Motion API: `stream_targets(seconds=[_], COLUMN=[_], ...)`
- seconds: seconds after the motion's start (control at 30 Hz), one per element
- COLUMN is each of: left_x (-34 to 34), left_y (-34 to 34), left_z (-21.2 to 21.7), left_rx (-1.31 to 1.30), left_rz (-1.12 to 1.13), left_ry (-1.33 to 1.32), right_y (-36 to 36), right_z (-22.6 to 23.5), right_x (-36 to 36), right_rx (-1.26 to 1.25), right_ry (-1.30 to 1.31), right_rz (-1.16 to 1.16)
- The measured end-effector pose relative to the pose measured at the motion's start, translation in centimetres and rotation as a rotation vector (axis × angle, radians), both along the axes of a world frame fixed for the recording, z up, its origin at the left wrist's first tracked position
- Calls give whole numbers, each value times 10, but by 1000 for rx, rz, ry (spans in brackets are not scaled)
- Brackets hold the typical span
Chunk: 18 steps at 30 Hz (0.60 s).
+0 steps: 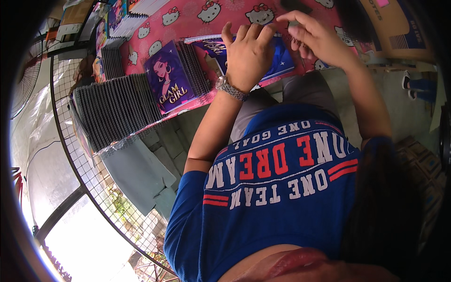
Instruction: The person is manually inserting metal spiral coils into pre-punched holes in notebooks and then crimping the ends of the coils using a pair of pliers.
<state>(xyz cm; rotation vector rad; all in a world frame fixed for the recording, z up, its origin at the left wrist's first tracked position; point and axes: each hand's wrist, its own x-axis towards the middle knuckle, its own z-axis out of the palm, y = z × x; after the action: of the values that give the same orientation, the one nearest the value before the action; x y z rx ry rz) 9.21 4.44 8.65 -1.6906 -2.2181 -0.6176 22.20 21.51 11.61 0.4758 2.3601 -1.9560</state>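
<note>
My left hand (249, 56), with a silver watch at the wrist, is over a purple-blue notebook (280, 67) at the table's near edge. Its fingers bend down and away, so their tips are hidden; whatever they grip does not show. Just to the right, my right hand (319, 40) is raised, forefinger stretched toward the left hand and the other fingers loosely bent, with nothing visible in them. The notebook's pale bound edge lies along its far side. A stack of notebooks (171, 77) with a cartoon figure on the cover stands left of my left hand.
A long row of dark-edged notebooks (117, 110) runs along the table's left side, with more colourful stacks (112, 23) behind. The pink patterned tablecloth (181, 26) covers the table. A brown cardboard box (399, 28) is at the right. Wire mesh (70, 127) borders the left.
</note>
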Motion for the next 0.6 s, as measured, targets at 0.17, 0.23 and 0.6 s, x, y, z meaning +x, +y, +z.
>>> stream_targets(seconds=[0.17,0.23,0.6], left_x=[-2,-2,-11], left_y=[-7,-8,-34], left_z=[4,4,-17], left_rx=[-66,-55,19], left_rz=[-70,-114,35], left_ry=[-40,-48,-157], right_y=[50,64,23], right_z=[-103,-150,-30], right_x=[-57,-65,-18], right_rx=[980,1458,-545], right_ry=[-126,-113,529], right_rz=[-354,-542,535])
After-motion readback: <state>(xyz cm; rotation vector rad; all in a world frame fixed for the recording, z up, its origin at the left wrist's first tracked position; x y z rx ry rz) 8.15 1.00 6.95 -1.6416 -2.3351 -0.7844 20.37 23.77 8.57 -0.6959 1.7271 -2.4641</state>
